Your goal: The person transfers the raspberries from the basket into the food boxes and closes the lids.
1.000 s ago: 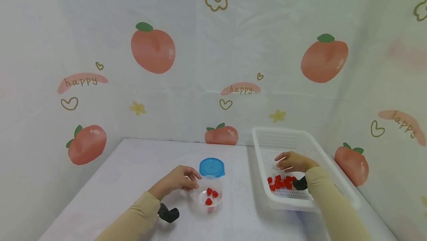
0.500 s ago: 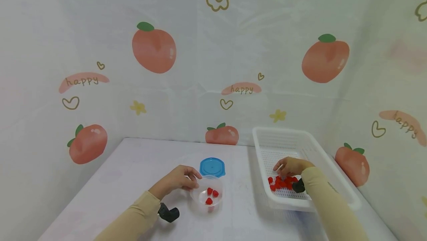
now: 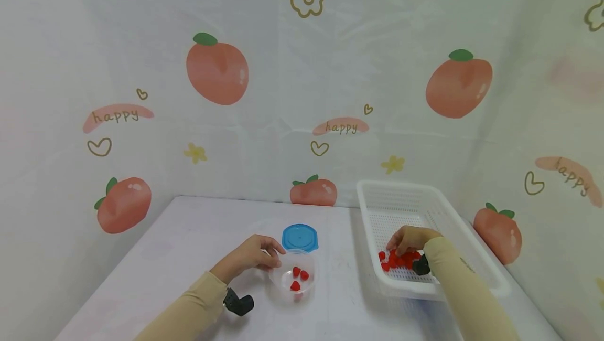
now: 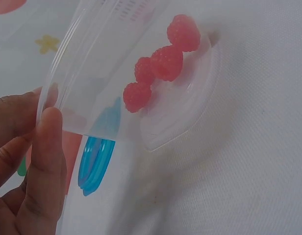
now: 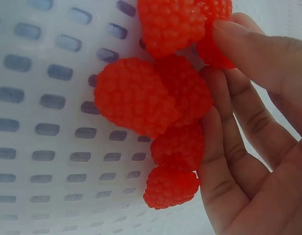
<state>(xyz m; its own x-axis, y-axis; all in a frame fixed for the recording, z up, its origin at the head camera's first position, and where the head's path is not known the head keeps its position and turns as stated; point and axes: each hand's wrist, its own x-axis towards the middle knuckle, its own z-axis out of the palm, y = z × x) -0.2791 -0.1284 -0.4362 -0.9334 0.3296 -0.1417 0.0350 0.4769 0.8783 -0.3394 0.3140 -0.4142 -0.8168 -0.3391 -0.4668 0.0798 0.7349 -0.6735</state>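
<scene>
My left hand [image 3: 252,255] pinches the rim of a clear plastic tub [image 4: 87,110] between thumb and fingers; the tub stands on the table. Several red raspberries [image 4: 167,63] lie inside it. Over on the right, my right hand [image 3: 411,239] reaches down into a white perforated basket [image 3: 370,220]. In the right wrist view, its thumb and fingers pinch a raspberry [image 5: 214,46], partly hidden behind the thumb and another berry. More raspberries [image 5: 134,95] are heaped against the fingers on the basket floor.
A blue lid [image 3: 300,237] lies on the white table [image 3: 217,215] just behind the tub. Behind the table hangs a fruit-print cloth [image 3: 264,94]. A dark wrist camera [image 3: 238,303] sits below the left wrist.
My right hand has lowered from above the basket floor to the raspberries, its fingers closing among them. The left hand and tub have stayed in place.
</scene>
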